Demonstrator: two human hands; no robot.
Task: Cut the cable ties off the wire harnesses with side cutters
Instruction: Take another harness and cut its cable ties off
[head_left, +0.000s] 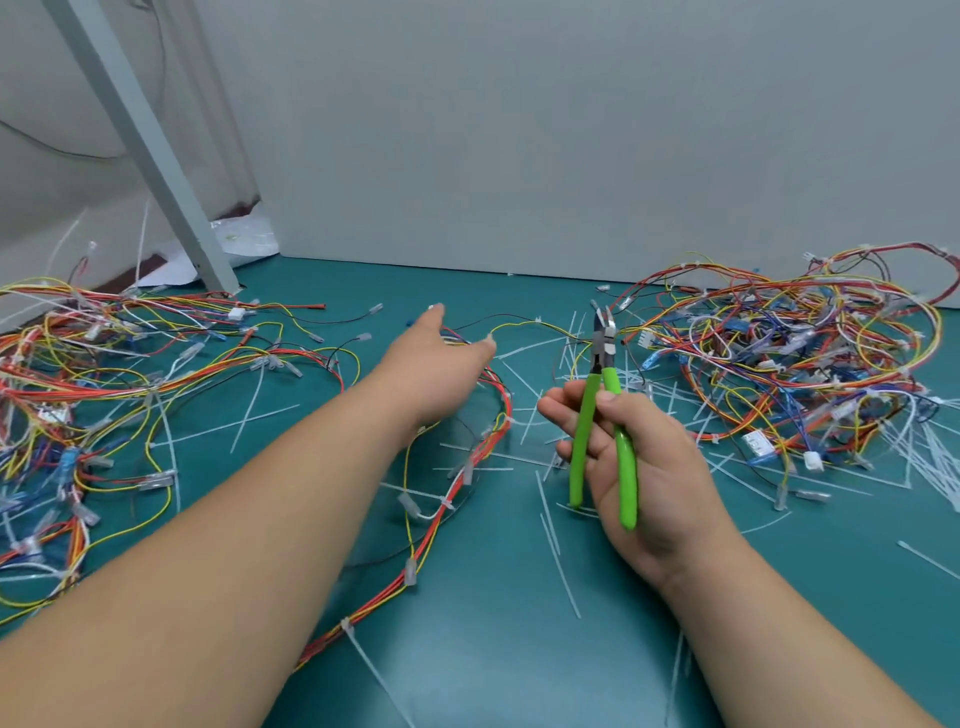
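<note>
a teal worktop (493, 649) before a grey wall holds a left harness pile (78, 374) and a right harness pile (779, 358). cut cable ties (558, 566) litter the middle. the left hand (436, 364), fingers straight, reaches over a red harness (457, 488); the right hand (644, 467) grips green side cutters (602, 415), tips up.

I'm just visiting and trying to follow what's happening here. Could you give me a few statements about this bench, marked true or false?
1. The right hand holds green-handled side cutters. True.
2. The left hand grips a cable tie. False: it is open, stretched out over the middle harness.
3. Loose white cable ties lie scattered on the green mat. True.
4. Harnesses are piled on the right only. False: there is a left pile and a right pile.
</note>
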